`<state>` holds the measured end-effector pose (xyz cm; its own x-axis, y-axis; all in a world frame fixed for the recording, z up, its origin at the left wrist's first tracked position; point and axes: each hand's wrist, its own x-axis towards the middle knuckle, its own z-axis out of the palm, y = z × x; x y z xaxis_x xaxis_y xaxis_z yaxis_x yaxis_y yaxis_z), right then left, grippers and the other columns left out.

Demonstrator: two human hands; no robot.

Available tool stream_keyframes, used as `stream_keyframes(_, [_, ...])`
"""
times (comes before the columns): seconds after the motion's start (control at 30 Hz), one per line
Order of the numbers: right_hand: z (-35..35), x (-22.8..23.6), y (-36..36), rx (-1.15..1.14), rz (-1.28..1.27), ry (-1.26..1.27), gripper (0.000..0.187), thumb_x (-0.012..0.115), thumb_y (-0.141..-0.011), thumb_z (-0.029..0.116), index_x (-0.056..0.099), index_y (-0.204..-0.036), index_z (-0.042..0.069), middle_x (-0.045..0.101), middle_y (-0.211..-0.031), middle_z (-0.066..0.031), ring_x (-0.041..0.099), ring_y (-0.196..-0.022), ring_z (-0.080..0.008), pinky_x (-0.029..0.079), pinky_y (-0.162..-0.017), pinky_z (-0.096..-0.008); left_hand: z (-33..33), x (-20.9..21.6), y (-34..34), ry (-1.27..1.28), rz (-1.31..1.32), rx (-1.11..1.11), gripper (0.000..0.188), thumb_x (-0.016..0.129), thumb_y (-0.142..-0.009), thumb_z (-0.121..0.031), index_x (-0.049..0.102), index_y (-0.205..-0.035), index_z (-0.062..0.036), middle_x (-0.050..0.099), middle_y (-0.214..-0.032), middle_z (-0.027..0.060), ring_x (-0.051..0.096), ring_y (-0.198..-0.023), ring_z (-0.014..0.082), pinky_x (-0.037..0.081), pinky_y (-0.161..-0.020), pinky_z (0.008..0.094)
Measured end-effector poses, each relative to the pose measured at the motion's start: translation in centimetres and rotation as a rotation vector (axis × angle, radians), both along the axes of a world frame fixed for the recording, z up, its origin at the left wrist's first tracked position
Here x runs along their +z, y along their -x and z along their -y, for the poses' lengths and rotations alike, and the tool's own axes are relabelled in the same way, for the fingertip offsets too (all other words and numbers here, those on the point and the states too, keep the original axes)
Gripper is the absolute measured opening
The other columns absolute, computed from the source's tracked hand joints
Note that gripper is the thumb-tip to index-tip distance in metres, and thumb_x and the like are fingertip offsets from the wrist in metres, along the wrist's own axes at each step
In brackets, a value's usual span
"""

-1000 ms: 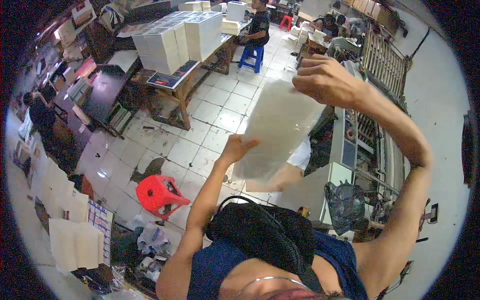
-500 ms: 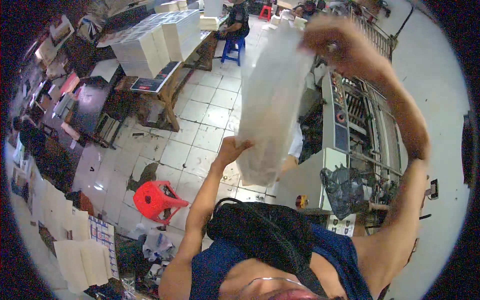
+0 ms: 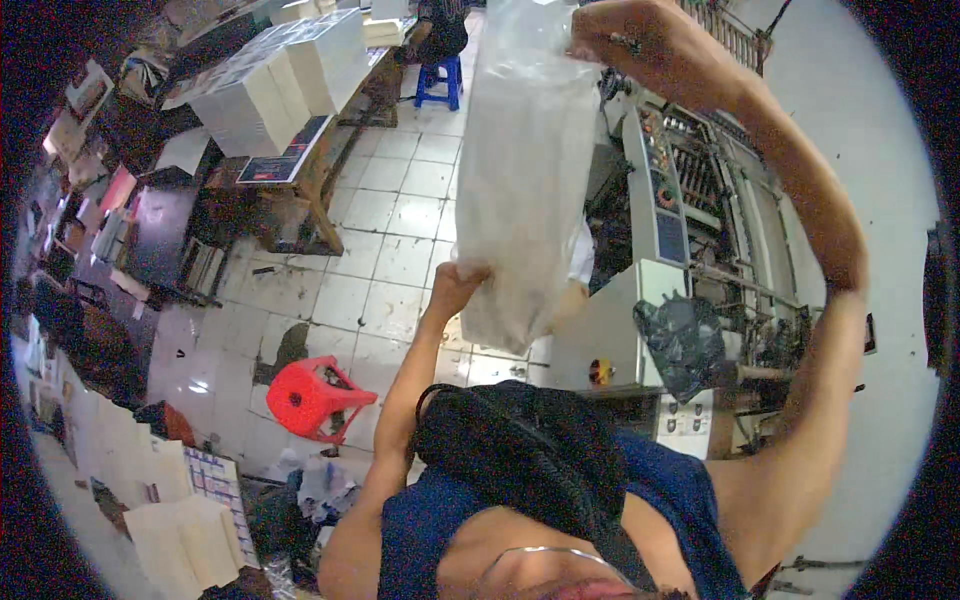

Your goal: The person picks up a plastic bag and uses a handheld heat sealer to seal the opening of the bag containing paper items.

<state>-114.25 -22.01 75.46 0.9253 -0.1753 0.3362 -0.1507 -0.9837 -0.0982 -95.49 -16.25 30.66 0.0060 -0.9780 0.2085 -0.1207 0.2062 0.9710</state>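
A thick stack of white paper sheets (image 3: 525, 170) stands nearly upright in front of me. My left hand (image 3: 462, 280) grips its lower left corner. My right hand (image 3: 625, 40) is raised high and holds the stack's top edge. The stack hides part of a grey printing machine (image 3: 610, 320) behind it. A black bag (image 3: 520, 455) hangs on my chest over a blue shirt.
A red plastic stool (image 3: 315, 397) stands on the tiled floor at the left. A wooden table (image 3: 310, 165) carries tall white paper stacks (image 3: 280, 75). A person sits on a blue stool (image 3: 438, 80) at the back. More paper piles (image 3: 180, 530) lie lower left. A black plastic bag (image 3: 685, 340) hangs on the machine.
Both hands have swung the paper stack from a tilt to nearly upright and lifted it higher. My right hand has gone up toward the top of the picture.
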Motion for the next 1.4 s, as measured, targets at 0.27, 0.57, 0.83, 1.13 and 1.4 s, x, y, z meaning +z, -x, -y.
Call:
stream_keyframes(0.27, [0.7,3.3,0.1,-0.209,0.203,0.3,0.02,0.054,-0.09,0.016,0.061,-0.076,0.003,0.058,-0.08,-0.0026,0.055,-0.079,-0.012,0.05,-0.072,-0.0286,1.7,-3.8,-0.8,0.007,0.201,-0.03,0.018,0.07,-0.079,-0.016,0.07,-0.09,-0.0018,0.07,-0.083,0.01,0.065,-0.073,0.0136,0.051,-0.067,0.0282])
stream_keyframes(0.57, [2.8,4.8,0.0,-0.312,0.306,0.061,0.033,0.048,-0.095,0.031,0.059,-0.111,0.004,0.06,-0.108,-0.0099,0.058,-0.092,-0.0165,0.052,-0.079,-0.0316,2.9,-8.0,-1.2,0.099,0.292,0.071,0.023,0.07,-0.077,-0.016,0.067,-0.095,-0.0011,0.07,-0.088,0.0115,0.066,-0.082,0.017,0.051,-0.073,0.0317])
stream_keyframes(0.83, [4.6,3.7,0.4,-0.21,0.512,-0.444,0.044,0.045,-0.093,0.049,0.05,-0.107,0.008,0.054,-0.102,-0.0061,0.054,-0.096,-0.0168,0.048,-0.081,-0.0347,4.2,-7.3,-1.2,0.067,0.173,0.123,0.019,0.064,-0.076,-0.005,0.068,-0.093,-0.0007,0.07,-0.088,0.0098,0.065,-0.081,0.0145,0.05,-0.074,0.0279])
stream_keyframes(1.13, [2.1,2.7,0.0,-0.383,0.023,-0.056,0.029,0.072,-0.079,0.035,0.071,-0.088,0.008,0.067,-0.094,-0.0059,0.06,-0.088,-0.0148,0.048,-0.084,-0.0339,4.0,-7.9,-1.9,-0.003,0.196,0.269,0.01,0.067,-0.078,-0.009,0.069,-0.084,-0.0012,0.068,-0.072,0.0064,0.058,-0.066,0.0093,0.046,-0.059,0.0268])
stream_keyframes(1.4, [2.9,1.7,0.5,-0.173,-0.08,-0.034,0.02,0.065,-0.085,0.025,0.07,-0.094,0.008,0.065,-0.103,-0.0109,0.059,-0.099,-0.0221,0.045,-0.088,-0.0342,3.8,-10.5,-2.9,0.044,0.187,0.346,0.013,0.065,-0.078,-0.013,0.068,-0.085,-0.0018,0.066,-0.071,0.0138,0.061,-0.065,0.0126,0.046,-0.059,0.0312])
